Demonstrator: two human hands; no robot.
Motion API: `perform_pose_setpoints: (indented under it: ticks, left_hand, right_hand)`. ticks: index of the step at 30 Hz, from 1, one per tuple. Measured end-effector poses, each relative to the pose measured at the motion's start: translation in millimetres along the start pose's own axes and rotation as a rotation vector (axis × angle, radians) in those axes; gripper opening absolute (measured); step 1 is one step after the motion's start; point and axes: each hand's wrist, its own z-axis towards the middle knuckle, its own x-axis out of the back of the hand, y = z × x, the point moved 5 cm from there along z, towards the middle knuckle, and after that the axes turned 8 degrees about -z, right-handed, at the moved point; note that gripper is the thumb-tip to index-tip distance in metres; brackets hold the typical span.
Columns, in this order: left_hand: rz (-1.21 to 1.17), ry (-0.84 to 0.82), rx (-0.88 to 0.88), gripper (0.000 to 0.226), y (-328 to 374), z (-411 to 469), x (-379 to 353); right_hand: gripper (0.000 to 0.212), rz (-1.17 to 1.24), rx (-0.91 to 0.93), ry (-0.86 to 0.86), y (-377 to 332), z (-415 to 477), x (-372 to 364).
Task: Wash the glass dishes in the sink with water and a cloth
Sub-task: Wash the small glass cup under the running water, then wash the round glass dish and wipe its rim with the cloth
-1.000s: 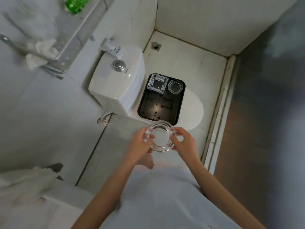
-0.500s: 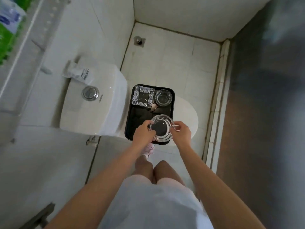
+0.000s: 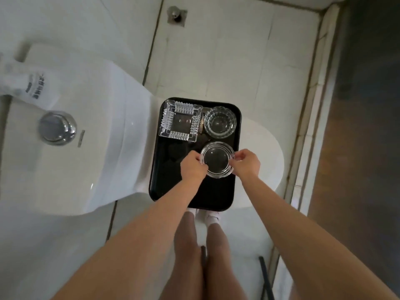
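Note:
A round clear glass dish (image 3: pixel 217 159) is over the black tray (image 3: pixel 173 187), low on or just above it; contact is unclear. My left hand (image 3: pixel 192 167) pinches its left rim and my right hand (image 3: pixel 246 162) pinches its right rim. A square cut-glass dish (image 3: pixel 180 120) stands at the tray's far left corner. A small round ribbed glass bowl (image 3: pixel 220 121) stands at the far right corner, just beyond the held dish. No sink, water or cloth is in view.
The tray lies on the closed white toilet lid (image 3: pixel 268 156). The toilet tank (image 3: pixel 71 146) with a chrome flush button (image 3: pixel 57 128) and a white packet (image 3: pixel 32 87) is to the left. A floor drain (image 3: pixel 177 15) sits far ahead. A dark door (image 3: pixel 365 126) bounds the right.
Both hands carried the round dish from in front of my body forward and down onto the tray area, behind the small ribbed bowl. The camera tilted further down toward the toilet.

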Motion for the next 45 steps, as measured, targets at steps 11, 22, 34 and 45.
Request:
perform_pose_setpoints:
  ticks: [11,22,34,45]
  left_hand:
    - [0.082,0.089,-0.039,0.025,-17.3,48.6,-36.0]
    - [0.145,0.159,-0.143,0.022,-18.3,54.0,-40.5]
    - [-0.031,0.04,-0.124,0.027,-22.4,42.1,-28.8]
    - [-0.091,-0.178,-0.117,0.007,-12.2,-121.7,66.9]
  right_hand:
    - [0.016,-0.295,0.176,0.052,9.3,55.8,-22.1]
    - [0.023,-0.415,0.273,0.1,6.2,54.3,-26.8]
    - [0.027,-0.329,0.236,0.125,10.3,36.7,-4.9]
    - [0.014,0.18,0.243,-0.266,-4.7,-136.7,59.8]
